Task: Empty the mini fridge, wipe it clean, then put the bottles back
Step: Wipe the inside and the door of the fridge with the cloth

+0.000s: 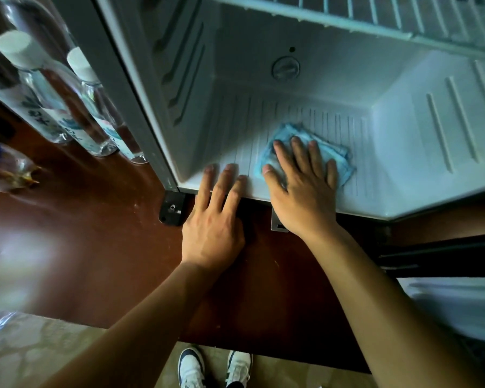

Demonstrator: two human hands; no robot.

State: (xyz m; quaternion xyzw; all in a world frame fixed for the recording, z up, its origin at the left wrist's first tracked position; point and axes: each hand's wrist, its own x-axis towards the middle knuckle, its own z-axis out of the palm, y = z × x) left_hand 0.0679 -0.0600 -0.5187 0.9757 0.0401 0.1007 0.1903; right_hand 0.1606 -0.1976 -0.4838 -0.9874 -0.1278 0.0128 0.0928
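Note:
The mini fridge (403, 163) stands open with a bare white ribbed floor and no bottles inside. My right hand (303, 186) lies flat, fingers spread, pressing a light blue cloth (333, 155) onto the fridge floor near the front. My left hand (216, 219) rests with straight fingers on the fridge's front lip, left of the cloth, holding nothing. Clear water bottles with white caps (39, 91) stand on the brown wooden surface to the left of the fridge.
A wire shelf (375, 21) spans the top of the fridge interior. A round knob (285, 69) sits on the back wall. A crumpled plastic bottle (9, 166) lies at far left. The dark fridge door (445, 256) hangs open at right. My shoes (216, 368) show below.

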